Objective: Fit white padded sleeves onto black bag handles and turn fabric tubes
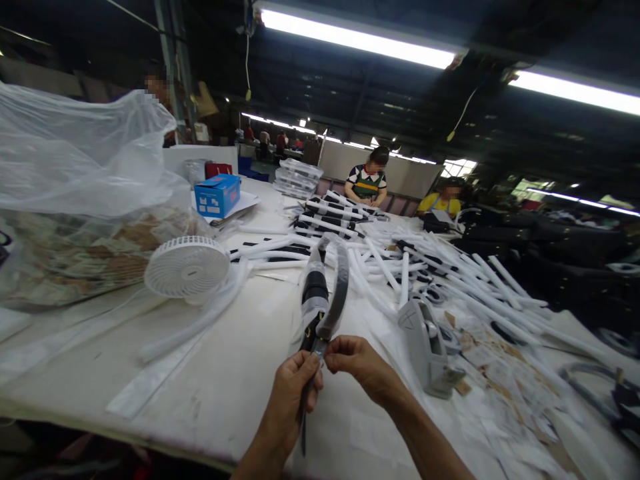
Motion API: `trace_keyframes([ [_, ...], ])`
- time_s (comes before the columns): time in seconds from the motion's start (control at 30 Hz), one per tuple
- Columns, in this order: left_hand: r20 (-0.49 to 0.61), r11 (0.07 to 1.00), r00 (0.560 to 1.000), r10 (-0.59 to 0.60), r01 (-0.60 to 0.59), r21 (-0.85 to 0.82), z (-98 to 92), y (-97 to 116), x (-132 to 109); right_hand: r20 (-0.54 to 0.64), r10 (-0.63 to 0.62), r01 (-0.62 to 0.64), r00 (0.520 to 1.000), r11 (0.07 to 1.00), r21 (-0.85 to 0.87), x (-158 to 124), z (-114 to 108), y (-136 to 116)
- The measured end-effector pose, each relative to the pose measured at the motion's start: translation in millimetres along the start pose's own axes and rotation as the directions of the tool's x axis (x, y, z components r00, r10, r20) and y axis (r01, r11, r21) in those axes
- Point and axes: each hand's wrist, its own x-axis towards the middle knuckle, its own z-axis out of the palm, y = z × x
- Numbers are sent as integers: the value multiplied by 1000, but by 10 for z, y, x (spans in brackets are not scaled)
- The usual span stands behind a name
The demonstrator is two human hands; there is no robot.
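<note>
My left hand (297, 387) is closed round the near end of a looped black strap (316, 287). The strap is partly wrapped in clear film, and its grey, padded-looking curve (340, 287) arches up and away from me. My right hand (363, 365) is pinched closed beside the base of the loop, close to the left fingertips. What lies between the right fingers is too small to make out. Below the left hand a thin dark tail of the strap hangs down. Right of my hands stands a grey tape dispenser (423, 350).
A white fan (187, 268) and a large clear plastic bag (85, 200) stand at the left, with a blue box (217, 195) behind. White tubes and black straps (390, 267) pile up ahead. Small packets (505, 373) lie at right. A co-worker (369, 179) sits across the table.
</note>
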Motion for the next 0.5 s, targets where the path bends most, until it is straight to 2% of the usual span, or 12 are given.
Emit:
trace_keyframes([
  [0.2, -1, 993, 993, -116, 116, 20, -14, 42, -19, -126, 1, -1, 992, 1000, -1, 28, 112, 63],
  [0.37, -19, 988, 989, -150, 150, 27, -31, -5, -47, -130, 17, -15, 991, 1000, 17, 104, 155, 204],
  [0.5, 4, 990, 990, -139, 139, 5, 4, -50, -71, -202, 13, -25, 979, 998, -57, 195, 256, 283],
])
